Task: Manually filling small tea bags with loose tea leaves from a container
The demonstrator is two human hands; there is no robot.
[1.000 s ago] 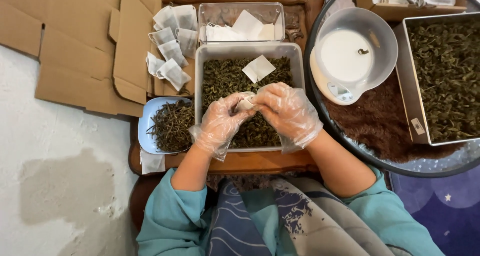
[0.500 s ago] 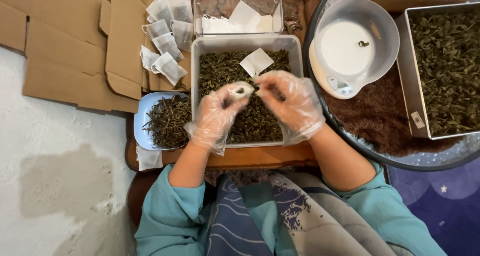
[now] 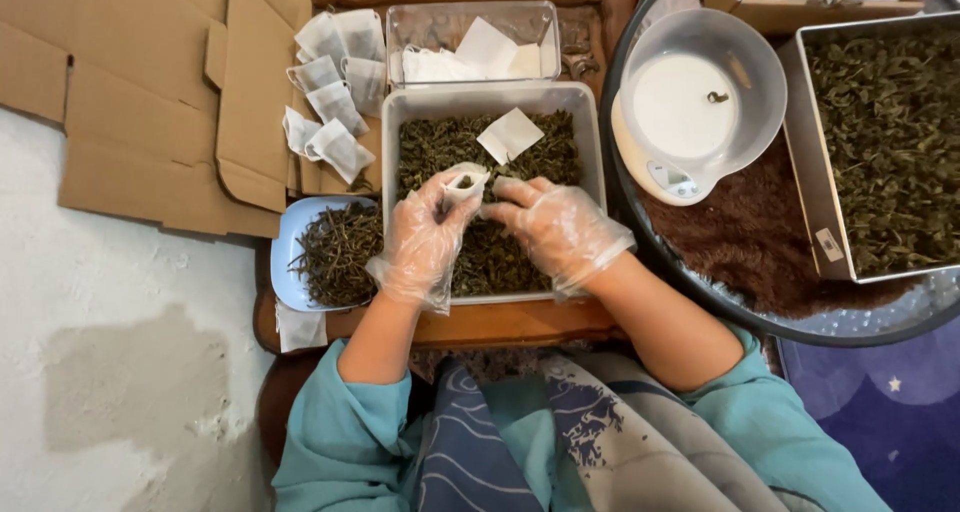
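Both hands wear clear plastic gloves over a grey plastic tub [image 3: 392, 162] of dried green tea leaves. My left hand [image 3: 425, 237] holds a small white tea bag [image 3: 466, 183] upright with its mouth open. My right hand [image 3: 555, 227] rests on the leaves just right of the bag, fingers loosely spread and pointing toward it. A flat empty white bag [image 3: 510, 135] lies on the leaves at the tub's far side.
Several filled tea bags [image 3: 335, 102] lie on flattened cardboard [image 3: 150, 102] at the left. A clear box of empty bags [image 3: 470, 42] sits behind the tub. A blue dish of stems [image 3: 330, 252], a scale with bowl [image 3: 695, 107] and a metal tray of leaves [image 3: 880, 142] stand around.
My right hand has dropped from the bag's mouth down onto the leaves. My left hand still holds the bag, now slightly lower and more upright.
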